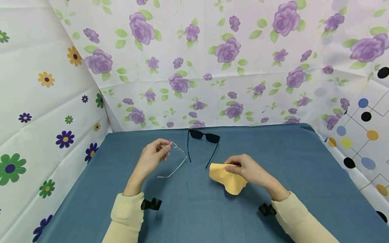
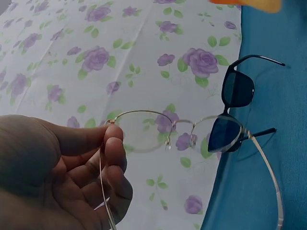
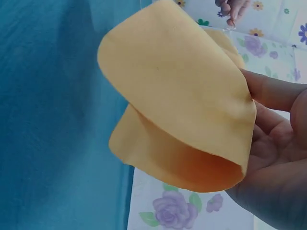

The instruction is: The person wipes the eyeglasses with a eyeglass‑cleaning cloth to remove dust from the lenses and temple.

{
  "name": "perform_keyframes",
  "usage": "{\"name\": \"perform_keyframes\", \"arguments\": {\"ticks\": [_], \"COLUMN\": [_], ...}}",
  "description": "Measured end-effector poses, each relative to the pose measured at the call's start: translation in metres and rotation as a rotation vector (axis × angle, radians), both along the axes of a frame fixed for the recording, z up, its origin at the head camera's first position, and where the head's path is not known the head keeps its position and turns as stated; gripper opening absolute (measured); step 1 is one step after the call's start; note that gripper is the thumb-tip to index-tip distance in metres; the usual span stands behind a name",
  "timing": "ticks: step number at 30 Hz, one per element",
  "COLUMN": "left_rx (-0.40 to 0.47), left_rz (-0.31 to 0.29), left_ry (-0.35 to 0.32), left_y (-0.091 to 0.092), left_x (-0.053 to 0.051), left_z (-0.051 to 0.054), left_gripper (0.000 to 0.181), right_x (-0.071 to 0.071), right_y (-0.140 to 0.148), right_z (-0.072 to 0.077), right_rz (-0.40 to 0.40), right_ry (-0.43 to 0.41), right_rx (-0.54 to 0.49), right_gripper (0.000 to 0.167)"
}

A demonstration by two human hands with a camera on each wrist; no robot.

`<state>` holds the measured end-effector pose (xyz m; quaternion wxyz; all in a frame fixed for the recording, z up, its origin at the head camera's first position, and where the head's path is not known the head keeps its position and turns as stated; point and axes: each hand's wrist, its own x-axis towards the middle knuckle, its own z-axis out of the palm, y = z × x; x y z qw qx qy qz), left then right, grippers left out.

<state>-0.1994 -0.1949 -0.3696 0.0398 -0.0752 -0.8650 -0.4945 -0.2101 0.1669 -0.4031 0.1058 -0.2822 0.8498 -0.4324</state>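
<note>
My left hand (image 1: 154,156) pinches thin wire-framed clear glasses (image 2: 144,111) at the hinge between thumb and fingertips; in the left wrist view one temple runs down along the palm and the other extends to the right. Held up over the cloth, the clear lenses face away from me. My right hand (image 1: 250,169) grips a yellow cloth (image 1: 228,177) by its edge, and the cloth hangs down in a loose fold, as the right wrist view (image 3: 177,91) also has it. The two hands are apart, and the cloth does not touch the glasses.
Black sunglasses (image 1: 211,137) lie with temples unfolded near the back edge of the blue-covered table (image 1: 188,216), between and beyond my hands. Behind the table hangs a white sheet with purple flowers (image 1: 228,50); other patterned sheets stand at the left and right.
</note>
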Motion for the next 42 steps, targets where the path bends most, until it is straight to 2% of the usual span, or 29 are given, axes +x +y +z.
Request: {"name": "perform_keyframes", "arguments": {"ticks": [7,13,18,23,30,42], "left_rx": [-0.080,-0.072,-0.059,-0.054,-0.074,-0.129], "left_rz": [0.039,0.064,0.091,0.119,0.106,0.134], "left_ry": [0.072,0.144,0.272,0.369,0.487,0.834], "left_y": [0.009,0.019,0.032,0.039,0.045,0.052], "left_x": [0.005,0.009,0.009,0.009,0.012,0.013], "left_z": [0.006,0.010,0.011,0.009,0.005,0.005], "left_gripper": [0.022,0.020,0.017,0.014,0.010,0.010], "right_x": [-0.001,-0.003,-0.006,-0.006,-0.006,-0.008], "right_y": [0.004,0.007,0.007,0.007,0.007,0.001], "right_z": [0.010,0.013,0.017,0.021,0.025,0.035], "right_rz": [-0.137,-0.191,-0.218,-0.233,-0.257,-0.289], "right_ry": [-0.048,-0.073,-0.048,-0.031,-0.038,-0.054], "right_rx": [-0.103,-0.178,-0.205,-0.228,-0.250,-0.294], "right_gripper": [0.017,0.022,0.024,0.023,0.027,0.038]}}
